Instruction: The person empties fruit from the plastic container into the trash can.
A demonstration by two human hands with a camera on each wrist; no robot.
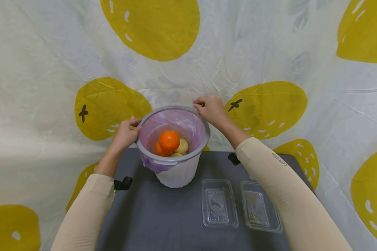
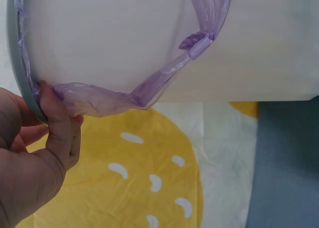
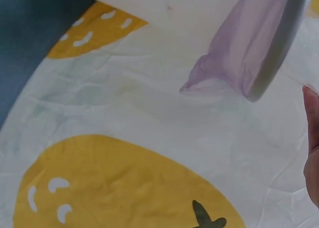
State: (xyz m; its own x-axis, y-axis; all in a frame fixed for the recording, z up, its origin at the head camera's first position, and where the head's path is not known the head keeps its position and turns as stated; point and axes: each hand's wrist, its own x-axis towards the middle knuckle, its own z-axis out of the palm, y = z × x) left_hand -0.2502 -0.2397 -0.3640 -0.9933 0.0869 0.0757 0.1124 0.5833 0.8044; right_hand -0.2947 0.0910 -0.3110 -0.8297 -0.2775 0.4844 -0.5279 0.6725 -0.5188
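Observation:
A white bin (image 1: pixel 179 173) with a grey rim (image 1: pixel 176 160) and a purple plastic liner (image 1: pixel 193 129) stands tilted toward me. Inside are an orange (image 1: pixel 169 140), a second orange fruit (image 1: pixel 161 150) below it and pale yellowish round fruits (image 1: pixel 183 146). My left hand (image 1: pixel 127 134) grips the rim at the left, thumb and fingers on either side of it in the left wrist view. Just above the rim's far right side is my right hand (image 1: pixel 211 108), fingers bent with tips close together; I cannot tell whether they pinch anything. In the right wrist view one finger (image 3: pixel 312 123) shows, apart from the rim.
Two clear plastic trays (image 1: pixel 220 204) (image 1: pixel 260 206) lie on the dark grey table (image 1: pixel 163 216) at the right, one partly under my right forearm. Black clips (image 1: pixel 123 183) (image 1: pixel 234 159) sit at both sides. A white cloth (image 1: pixel 182 80) with yellow fruit prints hangs behind.

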